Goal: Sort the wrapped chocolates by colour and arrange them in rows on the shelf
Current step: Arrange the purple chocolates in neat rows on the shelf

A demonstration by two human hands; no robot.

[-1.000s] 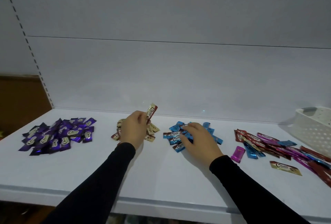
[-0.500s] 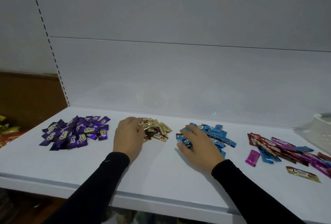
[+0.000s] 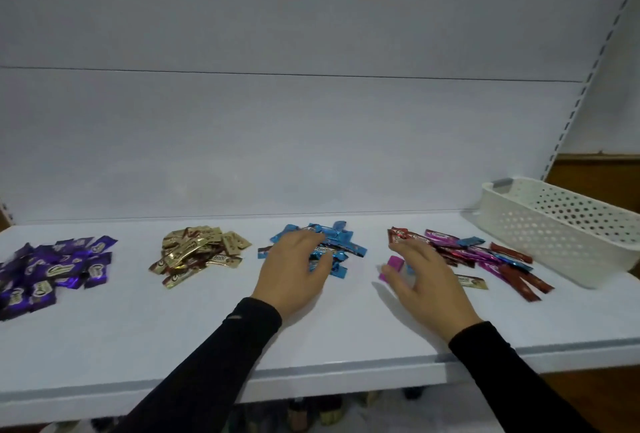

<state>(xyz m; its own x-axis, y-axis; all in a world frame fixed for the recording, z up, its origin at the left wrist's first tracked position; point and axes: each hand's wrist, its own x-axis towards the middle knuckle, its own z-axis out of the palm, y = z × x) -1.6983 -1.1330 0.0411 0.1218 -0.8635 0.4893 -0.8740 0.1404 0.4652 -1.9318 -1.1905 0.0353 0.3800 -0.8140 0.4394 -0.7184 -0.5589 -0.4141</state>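
Left hand (image 3: 292, 271) now on blue pile (image 3: 332, 245), right hand (image 3: 427, 282) reaching pink chocolate (image 3: 393, 268)

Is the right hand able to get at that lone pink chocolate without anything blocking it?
Probably yes. The right hand is spread open just behind the pink chocolate, fingertips at or over it. Nothing lies between them; the mixed pile sits off to the right.

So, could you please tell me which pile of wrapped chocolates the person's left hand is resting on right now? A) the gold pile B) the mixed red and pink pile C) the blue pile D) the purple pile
C: the left hand lies with relaxed fingers on the pile of blue foil-wrapped chocolates, in the middle of the white shelf.
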